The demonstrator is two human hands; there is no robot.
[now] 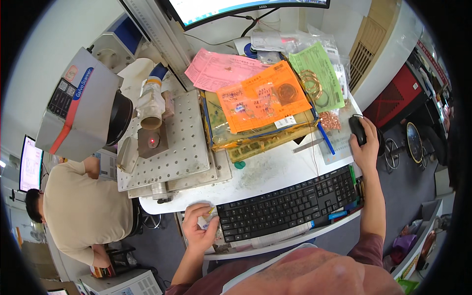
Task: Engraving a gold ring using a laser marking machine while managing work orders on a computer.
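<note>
- mouse (358, 129), black, is covered by the right hand (366, 147) near the right edge of the white table (265, 179); its sides are closed in by the thumb and fingers.
- the left hand (200, 231) is held well apart from the right, just beside the left end of the black keyboard (290, 204); its thumb and forefinger are curved and parted, and a small packet (206, 220) is seen between them, though whether it is gripped cannot be told.
- the keyboard is set along the table's front edge, between the two hands.
- beyond the keyboard, a shallow tray (275, 143) is partly covered by an orange sheet (278, 105); pink sheets (216, 71) are spread behind it, and a green sheet (309, 58) is laid to its right, topped by copper-coloured rings (310, 82).
- a blue pen (326, 138) is placed at the tray's right corner.
- on the left, a perforated metal plate (184, 140) is overhung by a grey machine head (93, 98); a red dot is shown on a part on the plate.
- farther left, another person (88, 196) in a tan top is seen bent forward.
</note>
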